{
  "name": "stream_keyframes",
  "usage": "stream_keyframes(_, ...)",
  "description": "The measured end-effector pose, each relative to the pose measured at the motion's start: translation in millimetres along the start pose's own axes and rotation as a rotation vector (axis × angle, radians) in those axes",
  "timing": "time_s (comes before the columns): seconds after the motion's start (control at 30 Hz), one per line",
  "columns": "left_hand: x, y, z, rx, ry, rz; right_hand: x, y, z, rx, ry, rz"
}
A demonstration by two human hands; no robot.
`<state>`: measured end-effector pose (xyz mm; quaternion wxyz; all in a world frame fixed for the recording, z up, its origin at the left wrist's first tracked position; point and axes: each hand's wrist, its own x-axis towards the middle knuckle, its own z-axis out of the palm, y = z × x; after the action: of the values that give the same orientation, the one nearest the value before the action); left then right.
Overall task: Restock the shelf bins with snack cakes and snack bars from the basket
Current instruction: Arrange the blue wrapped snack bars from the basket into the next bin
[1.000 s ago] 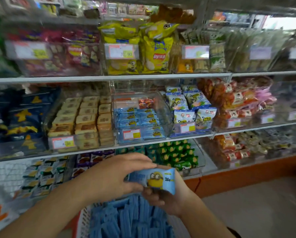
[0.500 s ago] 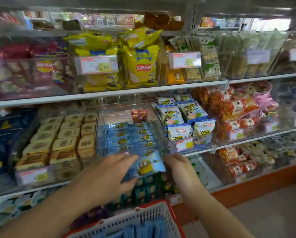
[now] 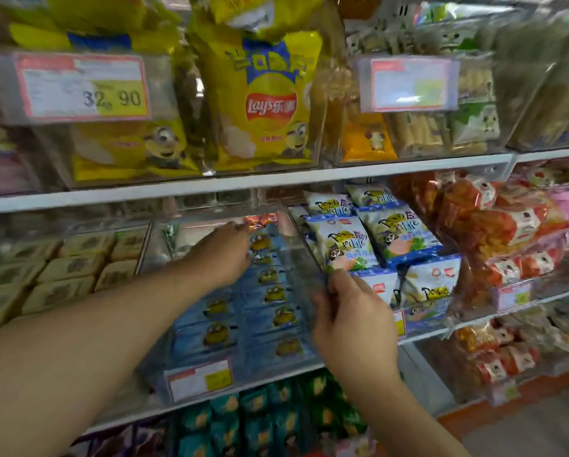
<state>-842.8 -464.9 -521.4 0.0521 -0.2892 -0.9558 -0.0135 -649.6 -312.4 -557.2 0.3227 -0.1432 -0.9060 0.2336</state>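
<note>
Reaching deep into the clear bin (image 3: 296, 258), left hand (image 3: 223, 252) lays the blue packet; right hand (image 3: 349, 311) grips its wall.

Blue snack cakes (image 3: 273, 295) lie flat in two rows inside a clear shelf bin (image 3: 301, 258).

A shop: white shelves (image 3: 243, 184) of clear bins, snack packets, and price tags (image 3: 83, 89).

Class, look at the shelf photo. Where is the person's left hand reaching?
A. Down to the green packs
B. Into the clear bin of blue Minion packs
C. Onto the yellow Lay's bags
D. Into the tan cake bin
B: the left hand lies far inside the clear bin, over the blue Minion packs.
</note>
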Motion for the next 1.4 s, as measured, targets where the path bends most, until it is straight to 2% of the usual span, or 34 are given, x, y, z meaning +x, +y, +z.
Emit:
stream_keyframes(0.23, 34.8, -7.9, 47.0, 0.078, -0.040, -0.021, -1.1, 6.2, 10.5, 0.011, 0.045, -0.026)
stream_keyframes(0.5, 38.7, -5.7, 62.8, 0.105, 0.051, -0.053, -2.0, 5.9, 12.5, 0.037, 0.072, -0.023)
stream_keyframes(0.6, 34.9, -4.2, 63.8, 0.046, 0.090, -0.058, -2.9, 6.6, 14.7, 0.036, 0.067, -0.015)
stream_keyframes(0.73, 27.9, -6.4, 58.1, -0.108, 0.061, -0.118, -2.6, 6.6, 17.0, 0.025, 0.065, -0.012)
stream_keyframes(0.87, 17.4, -11.7, 42.5, -0.364, 0.021, -0.208, -3.2, 3.7, 15.5, 0.019, 0.060, 0.001)
stream_keyframes(1.1, -28.6, -6.2, 2.9, -0.642, 0.036, -0.219, -4.2, -3.9, 8.3, -0.004, -0.006, 0.026)
stream_keyframes(1.27, -107.0, 6.0, -29.9, -0.984, 0.173, -0.221, -3.8, -13.2, -4.6, -0.062, -0.092, 0.079)
stream_keyframes(1.4, -208.2, 16.9, -49.5, -0.977, 0.190, -0.128, -4.3, -21.9, -20.4, 0.018, -0.238, 0.148)
